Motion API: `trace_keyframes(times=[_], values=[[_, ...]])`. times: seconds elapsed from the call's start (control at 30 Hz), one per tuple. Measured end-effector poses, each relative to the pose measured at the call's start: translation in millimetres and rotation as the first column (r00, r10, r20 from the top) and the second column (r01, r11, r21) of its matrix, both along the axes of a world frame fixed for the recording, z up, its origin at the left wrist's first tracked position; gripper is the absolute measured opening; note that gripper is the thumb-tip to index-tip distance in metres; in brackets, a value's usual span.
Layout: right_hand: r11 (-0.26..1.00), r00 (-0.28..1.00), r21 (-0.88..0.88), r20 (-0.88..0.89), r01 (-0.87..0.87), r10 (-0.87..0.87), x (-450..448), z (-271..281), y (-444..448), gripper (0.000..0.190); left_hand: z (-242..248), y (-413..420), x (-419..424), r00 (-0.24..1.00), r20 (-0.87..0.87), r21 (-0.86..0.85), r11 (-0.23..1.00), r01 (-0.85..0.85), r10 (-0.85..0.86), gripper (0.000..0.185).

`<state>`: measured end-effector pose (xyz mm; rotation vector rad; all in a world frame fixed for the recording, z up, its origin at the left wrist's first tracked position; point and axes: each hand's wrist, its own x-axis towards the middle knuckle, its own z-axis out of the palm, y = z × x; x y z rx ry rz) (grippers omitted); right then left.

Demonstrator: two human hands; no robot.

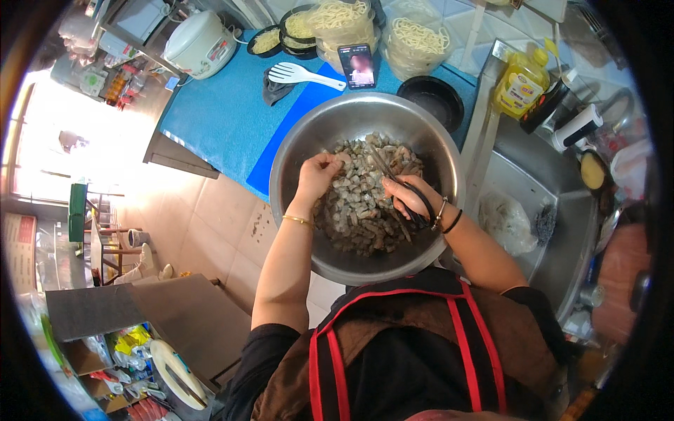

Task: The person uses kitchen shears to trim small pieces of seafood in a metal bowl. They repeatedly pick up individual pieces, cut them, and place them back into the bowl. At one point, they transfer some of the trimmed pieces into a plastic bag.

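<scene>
A large stainless steel bowl point(368, 271) lies before me, holding a heap of greyish shrimp point(358, 194). Over the heap's left part is my left hand point(318, 176), its thumb and fingers pinched on a small piece that looks like a shrimp. My right hand point(413, 197) grips black-handled scissors point(383, 163) over the heap's right side, the blades pointing up and left towards the bowl's far side. Whether the blades touch a shrimp cannot be told. Several shrimp under and between the hands are partly hidden.
A phone point(358, 67) leans against containers of noodles point(418, 39) behind the bowl. A white slotted spatula point(305, 74), blue board point(281, 137) and black bowl point(432, 102) are nearby. At right, a metal sink point(568, 210) holds a plastic bag point(505, 223); a rice cooker point(200, 44) stands back left.
</scene>
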<state>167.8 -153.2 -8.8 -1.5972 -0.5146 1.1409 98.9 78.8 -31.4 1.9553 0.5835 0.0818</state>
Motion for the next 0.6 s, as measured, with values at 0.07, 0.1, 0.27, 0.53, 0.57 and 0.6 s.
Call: trace_keyframes(times=[0.07, 0.1, 0.27, 0.53, 0.57, 0.6], values=[[0.997, 0.990, 0.054, -0.129, -0.050, 0.057, -2.1, -2.9, 1.2, 0.045, 13.9, -10.5, -5.3, 0.981, 0.144, -0.355, 0.932, -0.073, 0.131, 0.013], [0.994, 0.978, 0.085, -0.190, -0.073, 0.088, -3.7, -3.1, 2.2, 0.046, 25.0, -18.7, -7.5, 0.977, 0.127, -0.387, 0.915, -0.112, 0.173, 0.013], [0.987, 0.954, 0.099, -0.259, -0.130, 0.152, -12.7, 11.8, 10.4, 0.054, 35.9, -36.5, -17.1, 0.953, 0.086, -0.530, 0.823, -0.204, 0.292, 0.012], [0.988, 0.947, 0.075, -0.283, -0.138, 0.154, -13.6, 18.3, 15.8, 0.054, 31.8, -60.6, -27.2, 0.948, 0.123, -0.576, 0.799, -0.172, 0.293, 0.011], [0.987, 0.948, 0.084, -0.279, -0.135, 0.153, -13.5, 17.3, 15.9, 0.055, 31.7, -62.4, -28.3, 0.949, 0.124, -0.577, 0.799, -0.170, 0.291, 0.011], [0.990, 0.948, 0.079, -0.288, -0.115, 0.133, -13.7, 17.6, 16.4, 0.054, 32.4, -63.8, -29.3, 0.950, 0.119, -0.578, 0.798, -0.169, 0.288, 0.012]])
